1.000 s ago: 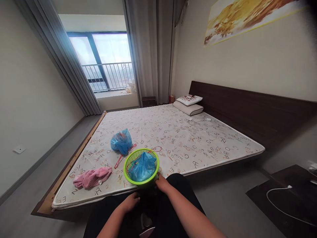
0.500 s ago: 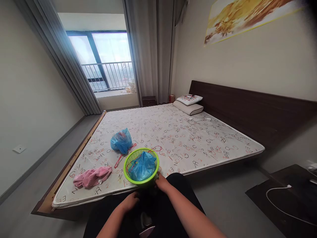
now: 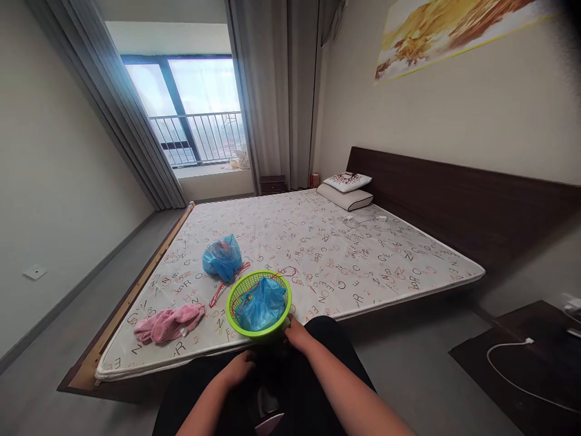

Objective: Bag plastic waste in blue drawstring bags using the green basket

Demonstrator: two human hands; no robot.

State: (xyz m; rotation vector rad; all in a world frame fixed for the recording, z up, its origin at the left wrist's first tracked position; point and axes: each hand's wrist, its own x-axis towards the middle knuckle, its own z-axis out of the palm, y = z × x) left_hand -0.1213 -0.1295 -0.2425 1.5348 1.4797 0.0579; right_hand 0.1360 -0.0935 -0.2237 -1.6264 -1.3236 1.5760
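The bed carries one green mesh basket at its near edge. Your right hand touches the basket's lower wall, though its fingers are hidden and I cannot tell their grip; your left hand curls loosely below, holding nothing. Steady the basket from both sides. Two blue bags: one inside, one behind. One pink cloth.
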